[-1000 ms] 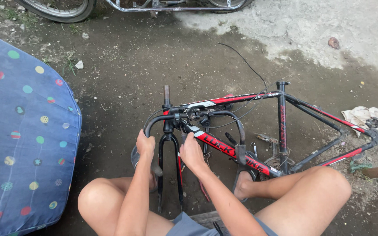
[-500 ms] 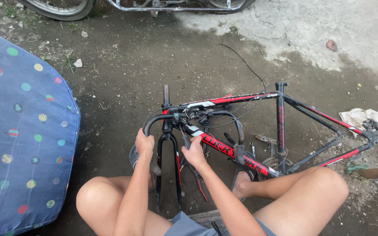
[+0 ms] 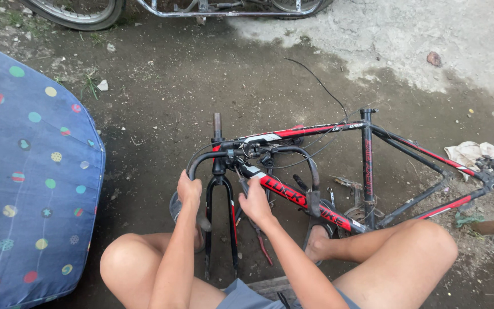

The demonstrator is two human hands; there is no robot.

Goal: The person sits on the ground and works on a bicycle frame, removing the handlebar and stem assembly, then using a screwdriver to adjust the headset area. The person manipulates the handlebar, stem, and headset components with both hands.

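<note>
Looking down from the head camera, there's just this one view, so here goes: the person is squatting low over a black and red bike frame [image 3: 315, 194] that's lying on its side on the dirt ground [image 3: 161, 103], no wheels on it, which I'd guess is why it's flat down there instead of standing. The black fork [image 3: 219, 217] points back toward the person, between the knees, with the handlebar [image 3: 241, 153] curving across just past it. The left hand [image 3: 188, 191] is closed around the left end of the handlebar where it bends down, looks like a steadying grip so the front end doesn't flop. The right hand [image 3: 255, 201] is curled with the fingers tucked in, sitting right at the top of the fork by the frame's down tube; can't really tell if it's pinching a small part or tool or just pressing there, the fingers hide it. Right foot [image 3: 318, 243] is planted against the frame near the cranks, probably pinning it. So the frame is right under both hands, touching both. Further off: a loose cable [image 3: 321, 86] curling away over the dirt, a dirty rag [image 3: 481, 155] by the rear dropout, a dotted blue cloth [image 3: 30, 171] on the left, and another bike's wheel [image 3: 75, 12] up top.
</note>
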